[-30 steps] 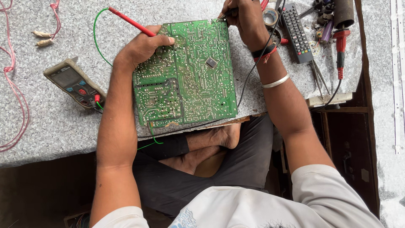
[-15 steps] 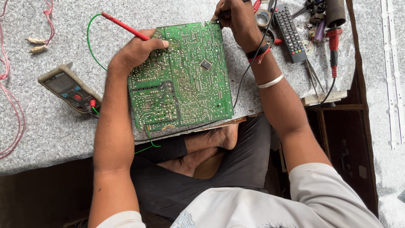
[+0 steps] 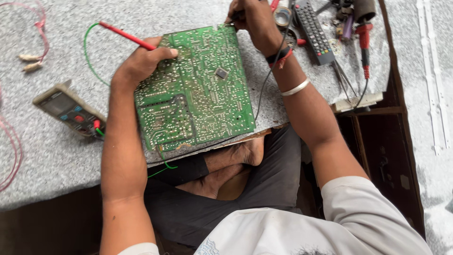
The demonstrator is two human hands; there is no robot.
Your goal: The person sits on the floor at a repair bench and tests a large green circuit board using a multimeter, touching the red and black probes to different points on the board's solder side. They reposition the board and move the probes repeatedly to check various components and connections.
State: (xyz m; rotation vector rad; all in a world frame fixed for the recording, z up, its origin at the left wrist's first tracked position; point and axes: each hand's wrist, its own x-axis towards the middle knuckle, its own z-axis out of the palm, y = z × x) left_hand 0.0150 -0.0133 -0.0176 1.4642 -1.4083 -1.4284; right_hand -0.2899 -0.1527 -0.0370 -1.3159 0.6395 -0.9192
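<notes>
A green circuit board [image 3: 198,89] lies solder side up on the grey speckled table [image 3: 56,156], its near edge hanging over the table's front. My left hand [image 3: 139,63] rests on the board's left edge and holds a red test probe [image 3: 125,35] whose green lead [image 3: 87,52] curls away to the left. My right hand [image 3: 252,21] sits at the board's far right corner and grips a dark probe; its black lead [image 3: 264,85] runs down along my wrist. The probe tips are hidden by my fingers.
A grey multimeter [image 3: 68,108] lies left of the board. A black remote control [image 3: 314,30], a tape roll [image 3: 283,16] and red-handled tools [image 3: 364,47] crowd the far right. Pink wires [image 3: 12,151] trail at the left edge. Below the table are my crossed legs.
The view has shifted slightly, so the board and multimeter sit a little lower and further left in frame. My hands keep their grips on the probes at the board's edges.
</notes>
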